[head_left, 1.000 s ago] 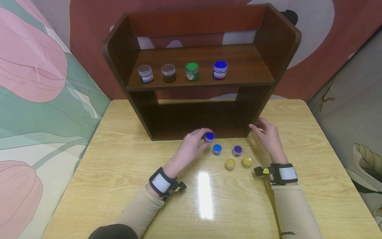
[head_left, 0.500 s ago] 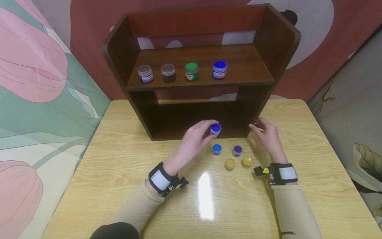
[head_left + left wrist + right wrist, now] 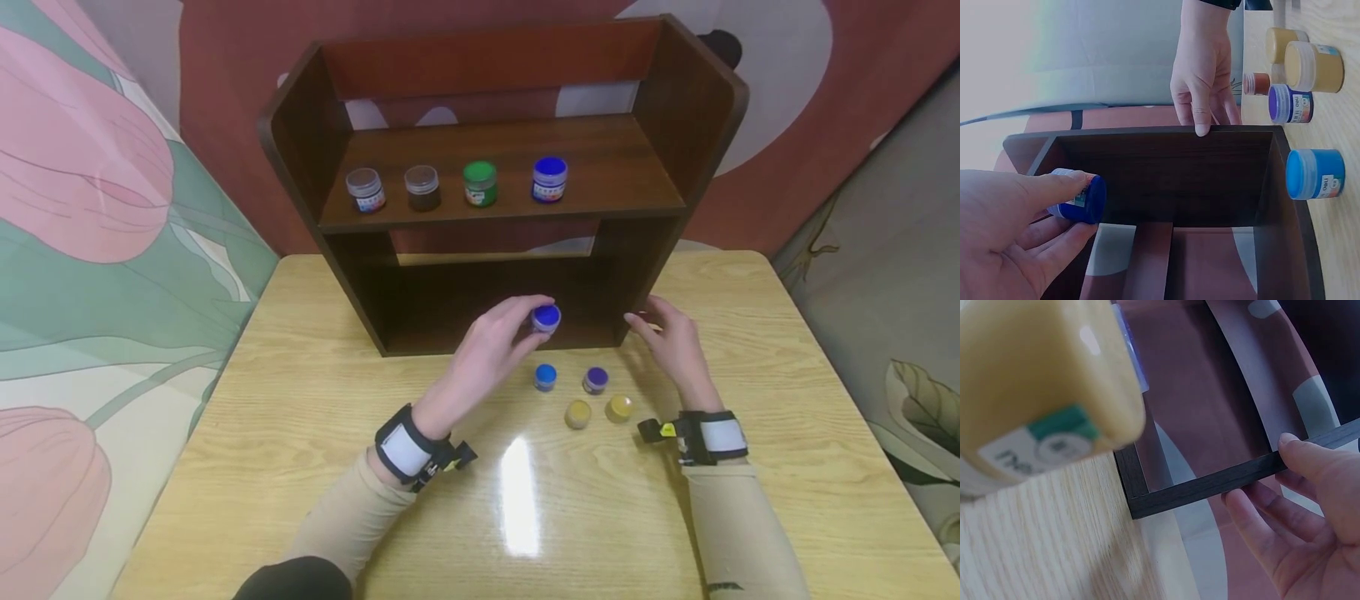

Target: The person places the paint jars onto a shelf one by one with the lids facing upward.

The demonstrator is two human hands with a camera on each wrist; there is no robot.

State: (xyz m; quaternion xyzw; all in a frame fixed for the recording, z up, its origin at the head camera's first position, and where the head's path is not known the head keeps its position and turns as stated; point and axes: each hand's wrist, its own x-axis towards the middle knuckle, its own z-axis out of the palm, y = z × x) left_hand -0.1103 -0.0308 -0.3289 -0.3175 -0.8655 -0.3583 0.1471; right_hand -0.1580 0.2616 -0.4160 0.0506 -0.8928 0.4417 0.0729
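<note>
My left hand [image 3: 487, 346] pinches a dark blue paint jar [image 3: 546, 318] between thumb and fingers. The jar is raised before the lower opening of a dark brown wooden shelf [image 3: 450, 218]. In the left wrist view its blue lid [image 3: 1095, 200] faces away from the palm. My right hand [image 3: 675, 342] grips the front edge of the shelf's right side panel. In the right wrist view the thumb lies on one face of that panel [image 3: 1210, 484] and the fingers on the other. A light blue jar [image 3: 545, 377] and a purple jar [image 3: 596, 380] stand just below, on the table.
Two yellow jars [image 3: 578, 414] [image 3: 619, 408] stand nearer on the wooden table [image 3: 300, 442]. On the upper shelf board stand a clear-lidded jar [image 3: 366, 190], a dark jar [image 3: 423, 188], a green jar [image 3: 480, 184] and a blue jar [image 3: 550, 180]. Patterned cloth [image 3: 97, 208] hangs around.
My left hand has lifted the dark blue jar from near the light blue one, up and to the right, toward the shelf's lower opening. My right hand stays at the side panel.
</note>
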